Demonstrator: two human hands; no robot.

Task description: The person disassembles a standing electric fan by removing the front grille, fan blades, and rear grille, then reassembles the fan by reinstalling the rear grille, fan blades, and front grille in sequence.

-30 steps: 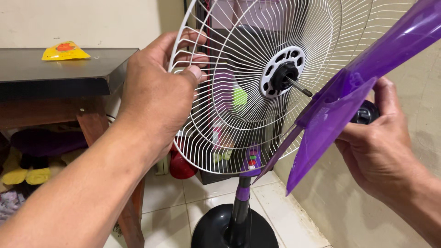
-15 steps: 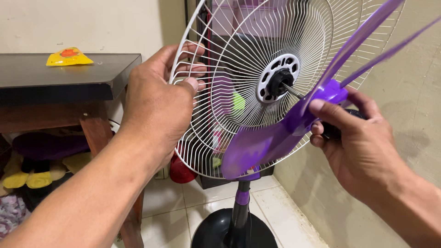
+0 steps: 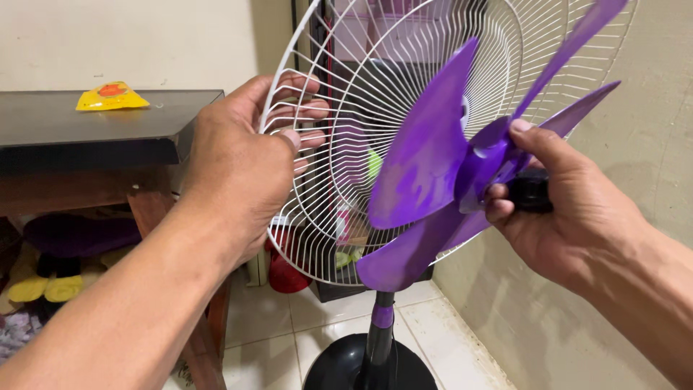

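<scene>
A standing fan with a white wire rear grille point(image 3: 361, 87) rises on a purple and black pole point(image 3: 380, 325) from a round black base point(image 3: 346, 365). My left hand point(image 3: 238, 166) grips the grille's left rim, fingers hooked through the wires. My right hand point(image 3: 556, 209) holds the purple fan blade point(image 3: 426, 166) by its hub, thumb on the hub, with a small black cap point(image 3: 530, 191) in its fingers. The blade sits in front of the grille's centre and hides the motor shaft.
A dark table point(image 3: 94, 130) with a yellow packet point(image 3: 112, 95) stands at left, shoes point(image 3: 43, 285) on the shelf under it. A beige wall point(image 3: 650, 144) is close on the right. Red objects point(image 3: 285, 271) lie on the white tiled floor point(image 3: 289, 339) behind the fan.
My right hand has brought the purple blade from the right in front of the grille's centre, turning it to face the shaft. My left hand has stayed on the grille rim.
</scene>
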